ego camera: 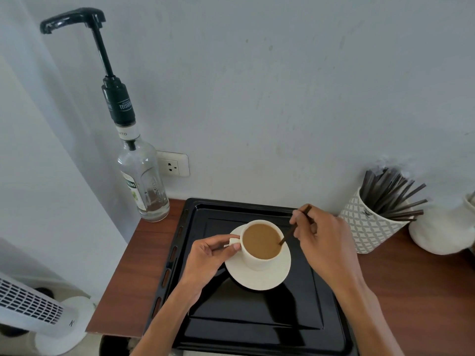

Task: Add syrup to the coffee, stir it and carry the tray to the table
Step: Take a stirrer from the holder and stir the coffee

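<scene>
A white cup of milky coffee stands on a white saucer in the middle of a black tray. My left hand pinches the cup's handle on its left side. My right hand holds a thin brown stir stick whose lower end dips into the coffee at the cup's right rim. A clear syrup bottle with a tall black pump stands on the counter left of the tray, near the wall.
The tray rests on a brown wooden counter against a grey wall with a socket. A patterned holder with several brown sticks stands at the right, a white pot beside it. A white fan stands low left.
</scene>
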`<state>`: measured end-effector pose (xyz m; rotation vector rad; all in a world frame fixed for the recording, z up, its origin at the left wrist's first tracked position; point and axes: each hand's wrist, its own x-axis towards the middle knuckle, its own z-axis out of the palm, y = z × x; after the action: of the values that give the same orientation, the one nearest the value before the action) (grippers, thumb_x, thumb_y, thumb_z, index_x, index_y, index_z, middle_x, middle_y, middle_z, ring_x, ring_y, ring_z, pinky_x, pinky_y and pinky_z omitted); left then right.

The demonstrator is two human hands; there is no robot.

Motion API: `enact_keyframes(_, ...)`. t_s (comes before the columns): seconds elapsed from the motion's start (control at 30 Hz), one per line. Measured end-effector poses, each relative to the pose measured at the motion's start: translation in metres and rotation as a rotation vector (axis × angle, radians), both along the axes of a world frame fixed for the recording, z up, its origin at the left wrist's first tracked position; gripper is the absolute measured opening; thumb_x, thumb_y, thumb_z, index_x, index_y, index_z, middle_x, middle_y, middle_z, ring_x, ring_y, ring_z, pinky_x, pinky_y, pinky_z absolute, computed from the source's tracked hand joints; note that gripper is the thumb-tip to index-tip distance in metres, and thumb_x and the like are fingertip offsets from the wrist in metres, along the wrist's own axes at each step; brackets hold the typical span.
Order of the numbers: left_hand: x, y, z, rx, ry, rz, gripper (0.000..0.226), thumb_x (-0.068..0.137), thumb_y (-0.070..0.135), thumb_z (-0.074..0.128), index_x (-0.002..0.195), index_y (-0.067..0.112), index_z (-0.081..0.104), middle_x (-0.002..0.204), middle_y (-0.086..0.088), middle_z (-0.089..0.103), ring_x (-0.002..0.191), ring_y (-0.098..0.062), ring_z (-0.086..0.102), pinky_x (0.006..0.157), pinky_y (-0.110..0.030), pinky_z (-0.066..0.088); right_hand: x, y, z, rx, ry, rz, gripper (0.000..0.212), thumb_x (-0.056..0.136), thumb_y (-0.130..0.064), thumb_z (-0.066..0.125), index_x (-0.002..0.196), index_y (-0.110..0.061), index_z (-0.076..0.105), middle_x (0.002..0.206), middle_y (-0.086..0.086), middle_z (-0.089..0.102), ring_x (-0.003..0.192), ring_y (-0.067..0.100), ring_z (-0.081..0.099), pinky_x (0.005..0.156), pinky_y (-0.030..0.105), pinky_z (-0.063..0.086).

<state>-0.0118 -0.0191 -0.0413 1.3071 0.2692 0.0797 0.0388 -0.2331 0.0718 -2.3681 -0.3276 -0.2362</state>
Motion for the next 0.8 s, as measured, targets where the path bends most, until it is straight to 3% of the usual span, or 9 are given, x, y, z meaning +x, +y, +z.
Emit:
enact_keyframes(0.17,0.000,0.000,0.000,-0.005,-0.002,-0.017,0.033,0.076,0.023,0.081,0.107,0.011,0.082,0.105,-0.009,0.083,0.100,-0.019,0.078,0.081,-0.022,0.061,-0.021,0.023,-0.003,0.044,0.037,0.087,0.025,0.099,-0.040,0.050,0.081,-0.028,0.064,0.065,-0.008,0.071,0.064,0.011,0.069,0.063,0.044,0.058)
enact_keyframes(0.37,-0.001,0.001,0.002,0.000,0.006,-0.021,0.028,0.078,0.024,0.081,0.105,0.015,0.083,0.105,-0.008,0.083,0.101,-0.020,0.078,0.081,-0.022,0.061,0.001,0.040,-0.003,0.033,0.000,0.053,0.021,0.105,-0.026,0.053,0.089,-0.024,0.068,0.070,-0.012,0.070,0.074,0.013,0.071,0.069,0.043,0.059)
enact_keyframes(0.53,-0.001,0.001,0.002,-0.010,0.010,-0.018,0.028,0.076,0.025,0.082,0.103,0.017,0.084,0.105,-0.006,0.083,0.101,-0.019,0.078,0.081,-0.021,0.061,0.006,0.007,-0.002,-0.012,-0.004,-0.037,0.025,0.104,-0.021,0.052,0.081,-0.022,0.061,0.060,-0.005,0.063,0.057,0.018,0.062,0.061,0.045,0.054)
enact_keyframes(0.8,-0.001,0.000,0.003,0.004,0.010,-0.019,0.031,0.075,0.025,0.082,0.104,0.014,0.083,0.104,-0.008,0.083,0.099,-0.018,0.078,0.079,-0.021,0.060,-0.009,0.029,-0.010,0.107,0.067,0.116,0.024,0.104,-0.028,0.052,0.084,-0.029,0.064,0.068,-0.006,0.071,0.067,0.013,0.070,0.068,0.047,0.059)
